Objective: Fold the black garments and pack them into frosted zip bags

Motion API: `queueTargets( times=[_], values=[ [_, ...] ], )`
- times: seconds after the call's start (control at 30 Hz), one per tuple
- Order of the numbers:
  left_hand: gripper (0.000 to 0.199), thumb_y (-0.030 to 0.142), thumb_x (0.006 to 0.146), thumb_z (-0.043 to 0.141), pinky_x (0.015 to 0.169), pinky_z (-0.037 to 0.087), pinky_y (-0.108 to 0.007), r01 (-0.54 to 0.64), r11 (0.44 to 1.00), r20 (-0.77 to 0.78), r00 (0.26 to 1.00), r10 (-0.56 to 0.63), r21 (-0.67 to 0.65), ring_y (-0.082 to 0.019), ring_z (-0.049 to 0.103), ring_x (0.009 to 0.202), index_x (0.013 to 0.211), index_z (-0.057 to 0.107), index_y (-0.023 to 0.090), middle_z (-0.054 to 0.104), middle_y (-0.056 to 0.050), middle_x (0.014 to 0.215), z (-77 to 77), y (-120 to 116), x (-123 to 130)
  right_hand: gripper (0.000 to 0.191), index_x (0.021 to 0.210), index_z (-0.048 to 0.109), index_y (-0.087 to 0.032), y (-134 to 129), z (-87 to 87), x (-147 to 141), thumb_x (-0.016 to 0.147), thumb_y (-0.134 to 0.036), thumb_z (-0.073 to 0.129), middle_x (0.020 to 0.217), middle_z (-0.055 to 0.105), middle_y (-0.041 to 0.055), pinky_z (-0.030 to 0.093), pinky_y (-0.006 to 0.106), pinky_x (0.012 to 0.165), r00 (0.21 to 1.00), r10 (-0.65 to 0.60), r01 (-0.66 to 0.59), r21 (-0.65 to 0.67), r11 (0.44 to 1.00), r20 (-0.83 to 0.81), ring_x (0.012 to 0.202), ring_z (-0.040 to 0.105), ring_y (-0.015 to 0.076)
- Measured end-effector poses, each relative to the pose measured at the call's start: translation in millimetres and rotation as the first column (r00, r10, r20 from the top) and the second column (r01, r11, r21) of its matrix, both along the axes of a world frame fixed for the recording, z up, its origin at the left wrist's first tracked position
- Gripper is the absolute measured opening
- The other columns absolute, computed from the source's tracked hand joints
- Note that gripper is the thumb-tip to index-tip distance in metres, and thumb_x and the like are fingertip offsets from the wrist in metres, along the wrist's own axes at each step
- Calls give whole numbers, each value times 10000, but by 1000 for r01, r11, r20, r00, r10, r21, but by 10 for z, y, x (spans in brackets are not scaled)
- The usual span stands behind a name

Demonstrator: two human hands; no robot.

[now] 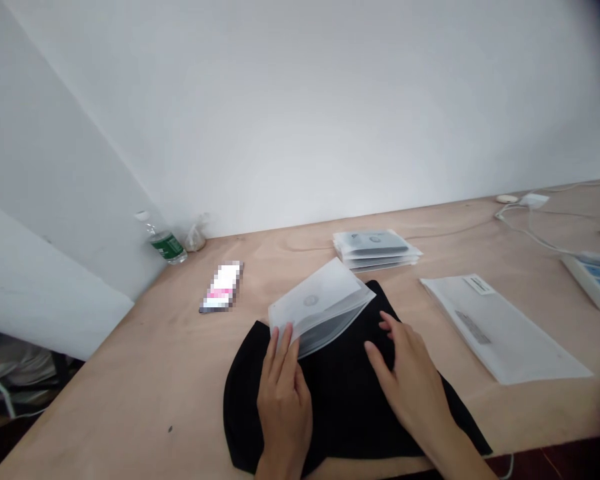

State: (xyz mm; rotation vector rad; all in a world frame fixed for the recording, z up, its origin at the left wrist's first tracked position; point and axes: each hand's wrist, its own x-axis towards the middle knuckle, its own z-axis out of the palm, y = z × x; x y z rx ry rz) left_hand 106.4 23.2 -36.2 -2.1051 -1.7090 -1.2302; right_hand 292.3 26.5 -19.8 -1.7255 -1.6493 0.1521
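A frosted plastic bag (325,293) lies slanted on a folded black cloth item (343,400), its near side gaping to show a grey layer inside. My left hand (284,400) grips the bag's near left corner, fingertips over the top; the thumb is mostly hidden. Above the right part of the black fabric, my right hand (413,377) is open and holds nothing, thumb and fingers apart. Its fingertips are close to the bag's right end but do not touch it.
Behind the cloth sits a stack of filled frosted bags (377,250). Another flat bag (505,333) with a label lies to the right. A phone (222,287) and a water bottle (166,244) are at the left. Cables (520,230) and a white device (595,280) occupy the far right.
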Motion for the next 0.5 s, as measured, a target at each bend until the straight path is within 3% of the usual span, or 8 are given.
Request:
queueTargets(
  times=[0.1,0.23,0.4,0.5],
  values=[
    [446,34,843,376,981,410,-427,-1,1000,40,999,1,8,-216,362,1277,1250,475,189,522,-63,1288,-6,8,7,584,1174,531,-98,131,-38,-5,829,-543,378,1018,573,166,438,478,803,992,28,4,-257,966,120,963,534,316],
    [440,38,840,382,980,413,-427,-4,1000,51,999,3,14,-221,372,1271,1238,492,189,536,-60,1274,-30,25,5,567,1094,579,-97,234,26,-48,813,-551,388,1062,540,167,438,419,802,993,78,-39,-380,924,87,1004,527,316],
    [446,32,837,378,979,415,-430,-5,1000,56,998,5,-1,-218,368,1272,1239,490,189,535,-60,1274,-34,27,10,493,1178,482,-157,284,104,-94,789,-459,464,1067,549,147,425,415,807,994,77,-107,-457,883,-82,988,566,307],
    [458,38,835,378,979,415,-434,-11,1000,69,998,13,-17,-218,346,1285,1248,481,207,526,-46,1285,-13,28,11,525,1191,460,-188,315,62,-124,728,-414,559,1064,583,131,407,438,845,952,34,-175,-450,875,-305,1058,536,322]
  ],
)
